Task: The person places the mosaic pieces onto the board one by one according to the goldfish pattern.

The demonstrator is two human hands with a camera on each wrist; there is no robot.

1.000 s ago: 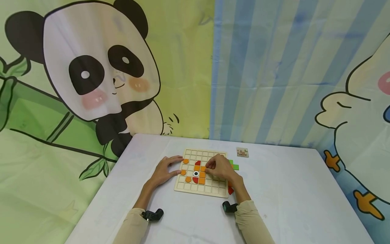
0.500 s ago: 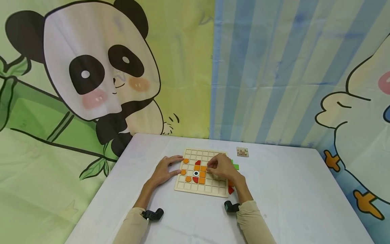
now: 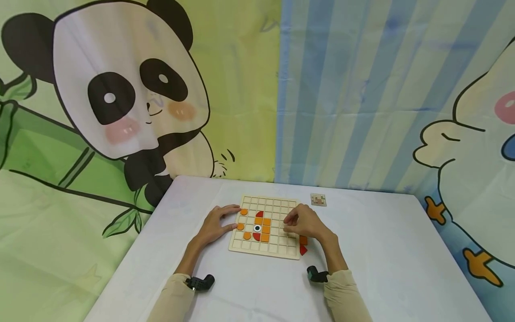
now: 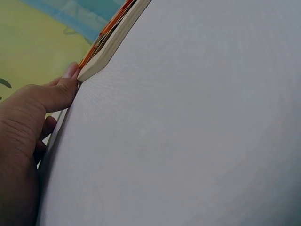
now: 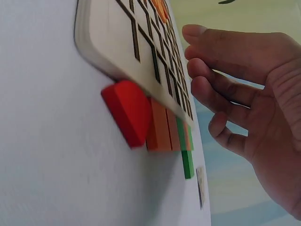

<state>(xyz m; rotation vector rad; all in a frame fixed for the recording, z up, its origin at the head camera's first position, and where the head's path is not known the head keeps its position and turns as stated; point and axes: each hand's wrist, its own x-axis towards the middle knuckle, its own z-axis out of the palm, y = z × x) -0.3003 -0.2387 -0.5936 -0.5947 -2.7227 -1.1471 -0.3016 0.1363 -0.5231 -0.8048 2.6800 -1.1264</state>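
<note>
Two printed cloth backdrops, a yellow-green one with a cartoon panda (image 3: 98, 49) and a blue-striped one (image 3: 342, 98), stand behind a white-covered table (image 3: 382, 250). On the table, between the hands, lies a square, pale wooden grid board (image 3: 277, 250), partly filled. The left hand (image 3: 213, 225) rests its thumb and a finger, spread apart, on the board's left edge, apparently to steady it. The right hand (image 3: 307, 222) hangs over the right edge with fingers loosely bent and tips close together; no piece shows between them. Beyond that hand lies a small square patterned card (image 3: 318, 199). On the board, four orange square tiles (image 3: 265, 229) sit with two red curved-edged pieces (image 3: 256, 237), a white eye disc with a black centre (image 3: 257, 228) and three plain orange discs (image 3: 244, 212). Along the right edge wait loose orange blocks (image 5: 161, 129), green pieces (image 5: 187, 164) and a red rounded piece (image 5: 129, 113).

The step in hand looks like setting pieces into cells, perhaps halfway through. The next move likely calls for the right fingertips to pinch one loose piece and lay it flat.
</note>
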